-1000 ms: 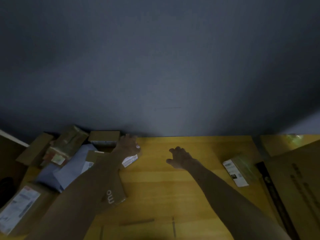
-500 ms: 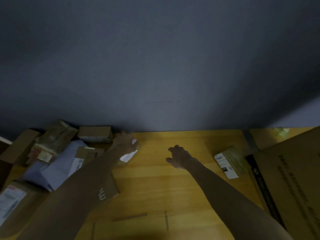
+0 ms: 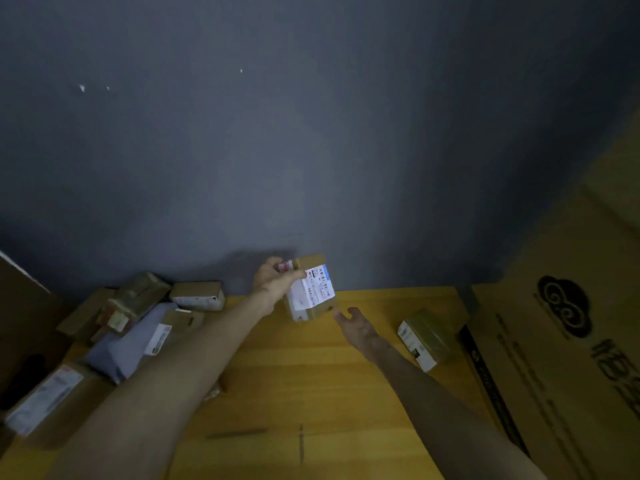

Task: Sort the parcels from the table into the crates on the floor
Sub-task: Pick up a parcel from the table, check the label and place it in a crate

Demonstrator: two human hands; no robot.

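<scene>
The left hand (image 3: pixel 273 280) grips a small cardboard parcel (image 3: pixel 310 289) by its upper left edge, fingers curled over the top and thumb across the face, holding it lifted above the table (image 3: pixel 311 393) with its white shipping label (image 3: pixel 313 289) tilted toward the camera. The right hand (image 3: pixel 355 325) hangs just below and to the right of the parcel with fingers relaxed and spread, holding nothing; its fingertips sit close to the parcel's lower corner, though whether they touch it cannot be told. The step in hand looks like the pick-and-read stage: 1 parcel is off the table and its label is presented, probably to decide which crate it belongs in. No crates on the floor are in view, so the next move likely calls for turning away from the table and looking down to find the right crate, perhaps with the right hand steadying the parcel underneath. Much of the sorting seems left to do: a heap of parcels (image 3: pixel 138 327) lies at the left end of the table, including a grey mailer bag (image 3: pixel 121 348) and a labelled box (image 3: pixel 45 403) at the near edge, and a lone small box (image 3: pixel 424 337) rests to the right, beside a large printed carton (image 3: pixel 561 358) at the table's right end.
</scene>
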